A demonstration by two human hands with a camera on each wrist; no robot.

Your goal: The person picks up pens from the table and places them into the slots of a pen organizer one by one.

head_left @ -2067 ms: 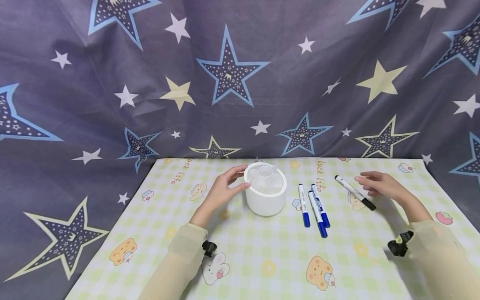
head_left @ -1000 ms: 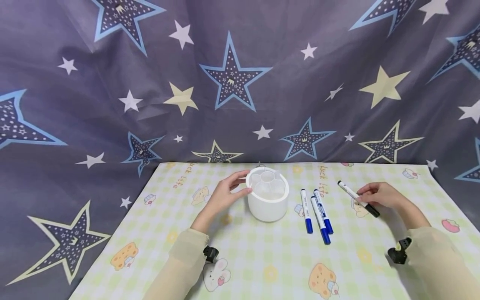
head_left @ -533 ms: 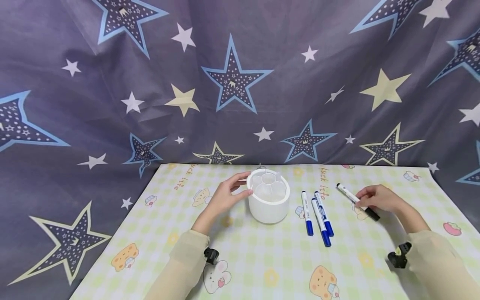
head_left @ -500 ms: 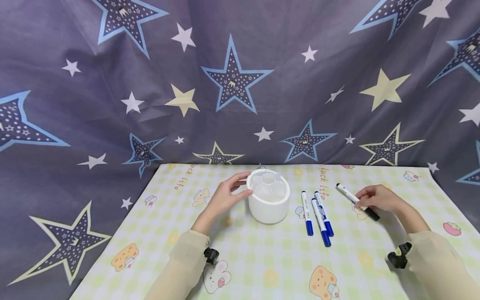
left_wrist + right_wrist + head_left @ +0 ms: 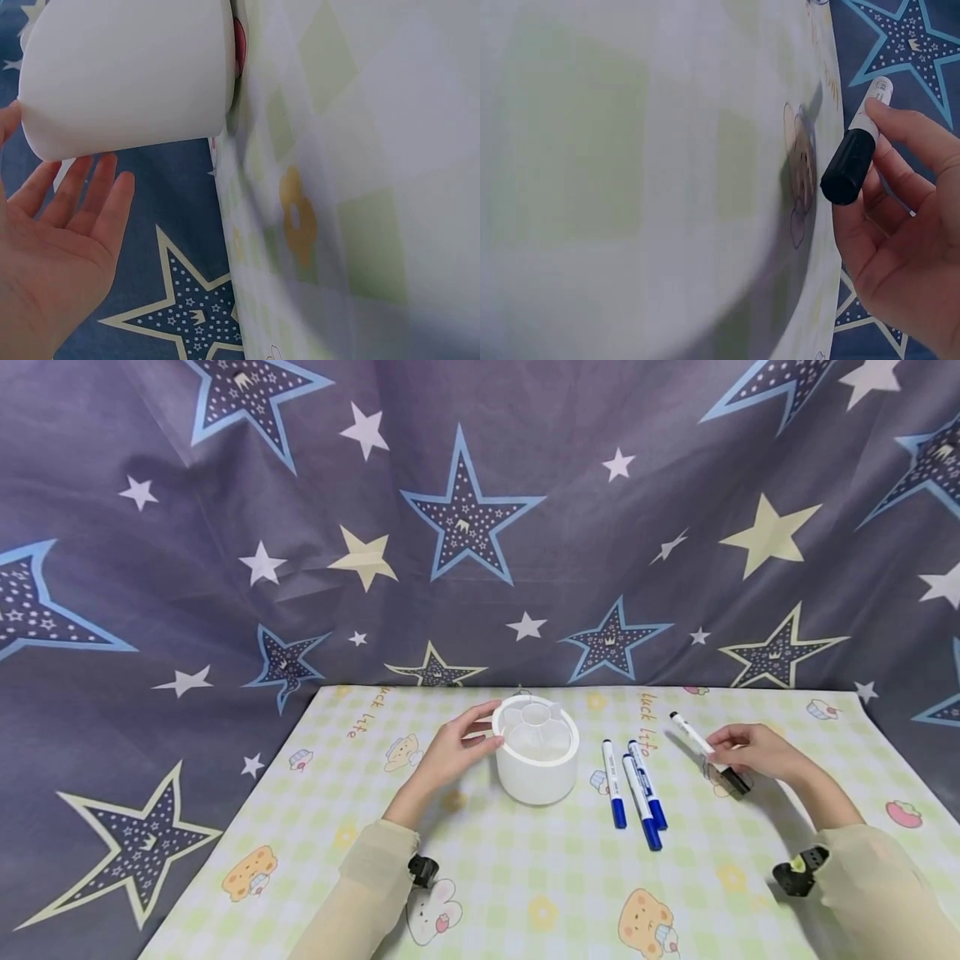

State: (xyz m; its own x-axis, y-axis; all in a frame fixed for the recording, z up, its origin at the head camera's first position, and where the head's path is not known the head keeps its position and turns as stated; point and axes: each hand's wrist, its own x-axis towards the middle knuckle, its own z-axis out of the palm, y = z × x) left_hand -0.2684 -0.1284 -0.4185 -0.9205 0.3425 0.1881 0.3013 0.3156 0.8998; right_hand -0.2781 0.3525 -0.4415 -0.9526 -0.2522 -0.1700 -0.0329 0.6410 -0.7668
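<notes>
Black-capped marker point(image 5: 705, 753) is the thing in hand at the right of the bench point(image 5: 525, 893), but going left to right the scene starts with the left hand point(image 5: 450, 752). Its fingers are relaxed and spread, cupped against the left side of the white round pen holder point(image 5: 535, 760), touching the wall near the rim without curling round it. The holder stands upright and its inside is split into several compartments. Just right of it lie 3 blue-capped markers point(image 5: 633, 785) side by side on the checked cloth, caps toward the person. Further right, the right hand point(image 5: 750, 752) pinches the black-capped marker between thumb and fingertips, lifted off the cloth and tilted, black cap toward the person, white end pointing away to the left.
</notes>
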